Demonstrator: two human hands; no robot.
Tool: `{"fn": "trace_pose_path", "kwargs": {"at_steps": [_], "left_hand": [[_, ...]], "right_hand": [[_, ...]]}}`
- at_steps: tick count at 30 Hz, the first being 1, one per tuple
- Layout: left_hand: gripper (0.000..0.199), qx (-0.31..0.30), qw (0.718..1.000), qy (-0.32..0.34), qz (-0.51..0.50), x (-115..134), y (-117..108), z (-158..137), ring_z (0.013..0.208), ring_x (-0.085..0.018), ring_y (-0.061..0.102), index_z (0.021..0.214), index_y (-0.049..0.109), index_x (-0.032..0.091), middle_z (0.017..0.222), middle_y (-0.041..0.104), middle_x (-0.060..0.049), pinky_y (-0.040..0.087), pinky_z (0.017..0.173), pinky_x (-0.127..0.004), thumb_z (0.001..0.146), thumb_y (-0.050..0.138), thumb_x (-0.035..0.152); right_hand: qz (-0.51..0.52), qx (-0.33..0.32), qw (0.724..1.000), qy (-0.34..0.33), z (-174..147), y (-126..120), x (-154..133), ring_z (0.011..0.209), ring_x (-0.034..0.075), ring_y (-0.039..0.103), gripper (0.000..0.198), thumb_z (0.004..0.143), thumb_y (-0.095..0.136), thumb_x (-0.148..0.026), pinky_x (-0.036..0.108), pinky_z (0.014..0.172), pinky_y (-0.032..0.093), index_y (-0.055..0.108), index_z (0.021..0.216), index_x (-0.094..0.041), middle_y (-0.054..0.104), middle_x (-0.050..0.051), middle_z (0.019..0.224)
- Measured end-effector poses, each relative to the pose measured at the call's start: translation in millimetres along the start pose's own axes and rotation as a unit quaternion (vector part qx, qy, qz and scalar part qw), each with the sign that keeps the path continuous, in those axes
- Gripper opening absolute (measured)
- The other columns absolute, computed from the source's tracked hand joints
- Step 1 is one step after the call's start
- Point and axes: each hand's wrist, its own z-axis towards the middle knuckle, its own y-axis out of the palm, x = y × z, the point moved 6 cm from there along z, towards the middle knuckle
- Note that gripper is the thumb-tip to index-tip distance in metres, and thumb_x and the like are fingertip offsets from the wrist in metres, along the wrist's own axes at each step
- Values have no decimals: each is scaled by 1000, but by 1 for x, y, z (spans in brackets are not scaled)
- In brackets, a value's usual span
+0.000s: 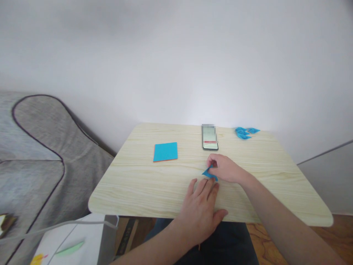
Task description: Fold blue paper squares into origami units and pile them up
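A small folded piece of blue paper (209, 174) lies on the pale wood-grain table, between my two hands. My right hand (224, 168) is closed, with thumb and forefinger pinching the paper's upper edge. Flat on the tabletop, my left hand (200, 206) has its fingers spread, and its fingertips touch the paper's lower edge. The right fingers cover part of the paper, so its full shape is hidden. To the left sits a stack of square paper sheets (165, 151), blue on top with a thin orange-red edge.
A phone (210, 138) with a lit, partly blurred screen lies behind my hands. Several folded blue paper pieces (242, 133) rest at the table's back right. The table (132, 184) meets a white wall. A grey sofa (82, 154) and a white cable (68, 223) are at left.
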Motion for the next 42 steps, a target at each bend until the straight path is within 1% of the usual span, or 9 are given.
{"fn": "trace_pose_path", "kwargs": {"at_steps": [6,11,14,17,21,24,30,35,42], "left_hand": [[46,20,997,54,-56,-13,-26,17,130,-29,55,136,61,26,143,62,-7,42,112,-50,98,57,52],[23,151,981,-30,-118,-75,-64,65,115,-26,60,117,67,24,119,69,-8,46,102,-45,97,60,33],[21,71,957,-106,-260,-105,-47,95,89,-20,65,107,66,24,96,73,-3,49,78,-34,91,68,37],[12,5,910,-114,-398,-111,-25,109,71,-14,59,92,65,21,79,67,1,42,64,-26,89,67,32],[15,49,844,-134,-517,-116,-17,110,68,-10,55,86,61,18,75,63,2,39,63,-23,87,71,29],[16,75,820,-157,-546,-122,-15,107,65,-9,53,86,59,18,71,62,3,37,61,-22,87,71,29],[22,62,840,-111,-528,-116,-20,103,74,-12,62,108,63,22,82,71,1,44,73,-26,87,70,20],[18,47,887,-70,-455,-107,-31,100,98,-20,67,96,72,21,101,75,-3,47,91,-34,79,74,15],[13,63,884,-65,-458,-110,-31,99,93,-18,66,95,72,20,95,74,-2,48,89,-32,82,75,19]], "right_hand": [[83,-30,996,-22,11,-9,3,74,16,62,13,79,64,-16,27,67,48,66,90,-21,68,0,82],[211,-77,974,-38,24,-18,13,86,18,66,19,82,70,-23,32,77,54,63,99,-22,69,1,94],[312,-111,943,-40,28,-16,15,92,19,67,31,80,77,-24,33,82,54,61,106,-23,70,2,98],[340,-102,934,-33,27,-13,15,90,18,68,34,82,77,-25,33,81,54,62,112,-24,71,2,97],[366,-63,928,3,23,-10,16,82,17,69,37,86,75,-30,32,75,54,59,120,-26,72,0,92],[370,-42,928,33,21,-8,17,76,19,72,37,89,72,-34,35,76,55,58,122,-26,73,-1,84],[393,-5,918,58,20,-6,18,70,17,70,32,88,73,-30,33,73,55,60,117,-25,67,-5,71],[427,-22,903,31,19,-8,18,67,15,67,35,89,74,-29,33,72,55,58,120,-27,71,-4,77],[435,-33,900,15,19,-8,19,69,14,67,23,91,74,-29,29,69,51,58,108,-25,73,-2,78]]}}
